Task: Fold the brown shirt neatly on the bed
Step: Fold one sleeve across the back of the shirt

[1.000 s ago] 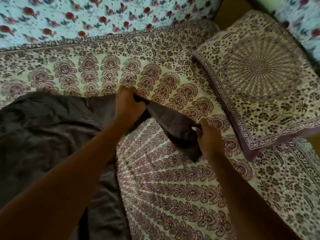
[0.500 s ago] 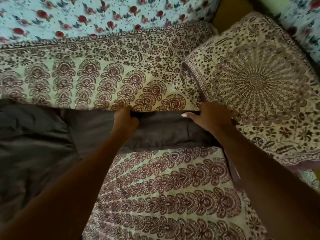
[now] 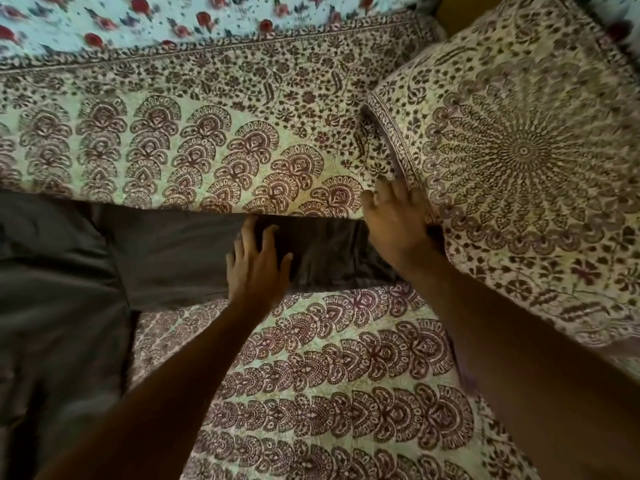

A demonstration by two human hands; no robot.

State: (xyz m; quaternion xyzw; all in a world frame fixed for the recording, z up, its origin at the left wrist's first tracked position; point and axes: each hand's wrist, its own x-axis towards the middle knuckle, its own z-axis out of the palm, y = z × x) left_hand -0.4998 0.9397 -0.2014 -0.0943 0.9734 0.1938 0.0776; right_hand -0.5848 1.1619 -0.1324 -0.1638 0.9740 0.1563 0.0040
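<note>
While the brown shirt (image 3: 62,306) lies at frame left on the bed (image 3: 311,375), sleeve stretched toward centre, left hand (image 3: 258,268) flat and released, right hand (image 3: 394,226) relaxed at the cuff: smooth outward evenly before folding, avoiding trapped creases.

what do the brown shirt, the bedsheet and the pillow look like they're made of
Brown shirt: thin woven cloth with a slight sheen, perhaps cotton or a blend; it lies flat with soft creases.
Bedsheet: matte printed fabric, likely cotton; its maroon motifs look block-printed.
Pillow: soft filling in a matching matte printed cover; its edge looks plump and rounded.
</note>
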